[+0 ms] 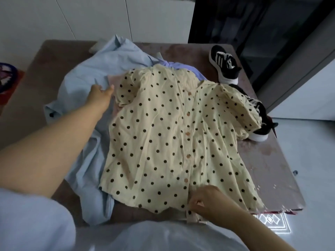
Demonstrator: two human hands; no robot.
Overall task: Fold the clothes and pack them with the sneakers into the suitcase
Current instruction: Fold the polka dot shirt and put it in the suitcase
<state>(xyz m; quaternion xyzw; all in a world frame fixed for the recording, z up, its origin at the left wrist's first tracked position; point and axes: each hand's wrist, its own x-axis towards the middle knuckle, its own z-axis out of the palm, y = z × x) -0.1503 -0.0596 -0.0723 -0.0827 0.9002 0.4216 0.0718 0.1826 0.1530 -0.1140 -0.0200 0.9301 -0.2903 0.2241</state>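
Our spotted shirt (172,133) lies flat between our hands, its long way running from our right hand (204,200) up and away. Our right hand pinches the bottom edge, close to us. Our left hand (101,93) stretches far out to the sleeve (125,93); we cannot tell if it grips.

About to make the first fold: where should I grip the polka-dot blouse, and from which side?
Probably take the polka-dot blouse by its left sleeve and left hem corner, coming from the left. It lies flat, buttons up, hem nearest you; the right sleeve drapes over a sneaker.
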